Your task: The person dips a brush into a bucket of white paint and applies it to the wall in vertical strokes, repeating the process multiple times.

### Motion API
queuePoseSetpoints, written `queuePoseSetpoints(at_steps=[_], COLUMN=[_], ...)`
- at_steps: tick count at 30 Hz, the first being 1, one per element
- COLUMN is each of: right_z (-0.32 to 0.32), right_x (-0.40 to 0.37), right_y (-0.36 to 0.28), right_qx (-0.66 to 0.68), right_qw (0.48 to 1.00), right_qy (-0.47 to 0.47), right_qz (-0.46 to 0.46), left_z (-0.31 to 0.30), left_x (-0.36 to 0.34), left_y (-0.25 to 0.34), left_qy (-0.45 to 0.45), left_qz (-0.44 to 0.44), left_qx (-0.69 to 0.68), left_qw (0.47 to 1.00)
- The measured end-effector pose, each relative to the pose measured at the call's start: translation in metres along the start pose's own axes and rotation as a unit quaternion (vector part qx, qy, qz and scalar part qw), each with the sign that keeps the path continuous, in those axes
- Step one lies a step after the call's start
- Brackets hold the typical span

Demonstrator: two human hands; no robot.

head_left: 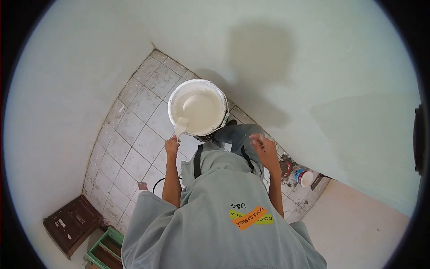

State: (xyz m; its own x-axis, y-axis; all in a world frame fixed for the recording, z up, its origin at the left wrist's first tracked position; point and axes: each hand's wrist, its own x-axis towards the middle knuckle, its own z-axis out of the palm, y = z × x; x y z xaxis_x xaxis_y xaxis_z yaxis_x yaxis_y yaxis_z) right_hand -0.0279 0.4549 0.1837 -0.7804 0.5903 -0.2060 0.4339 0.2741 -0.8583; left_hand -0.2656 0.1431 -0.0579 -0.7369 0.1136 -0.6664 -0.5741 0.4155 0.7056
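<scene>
A white paint-smeared bucket (172,107) stands in front of me, with pale cream paint (199,107) inside. My left hand (171,146) is closed around the handle of a paint-coated paintbrush (181,124). The brush's wide end rests at the bucket's near left rim. Over my bent right knee, my right hand (264,147) hangs with its fingers loosely bent and apart, holding nothing that shows. A wire handle (227,107) is on the bucket's right side.
Pale walls meet in a corner beyond the dirty white floor tiles (133,121). A small paint tub (305,178) stands by the right wall near debris (286,166). At lower left are a dark brown wooden piece (71,224) and a green wooden frame (99,249).
</scene>
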Motion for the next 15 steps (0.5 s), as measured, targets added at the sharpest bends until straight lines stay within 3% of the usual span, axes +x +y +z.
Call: queuePoseSetpoints(at_steps=[1, 15], right_z=[0.000, -0.036], right_x=[-0.001, -0.001], right_y=[0.003, 0.021], right_qx=[0.000, 0.025], right_qw=[1.000, 0.999], right_qy=[0.000, -0.034], right_qz=[0.001, -0.023], left_z=[0.001, 0.031], left_x=[0.002, -0.068], left_y=[-0.002, 0.033], left_qy=[0.027, 0.006], left_qz=[0.018, 0.056], left_qx=[0.038, -0.175], left_qw=[0.999, 0.983])
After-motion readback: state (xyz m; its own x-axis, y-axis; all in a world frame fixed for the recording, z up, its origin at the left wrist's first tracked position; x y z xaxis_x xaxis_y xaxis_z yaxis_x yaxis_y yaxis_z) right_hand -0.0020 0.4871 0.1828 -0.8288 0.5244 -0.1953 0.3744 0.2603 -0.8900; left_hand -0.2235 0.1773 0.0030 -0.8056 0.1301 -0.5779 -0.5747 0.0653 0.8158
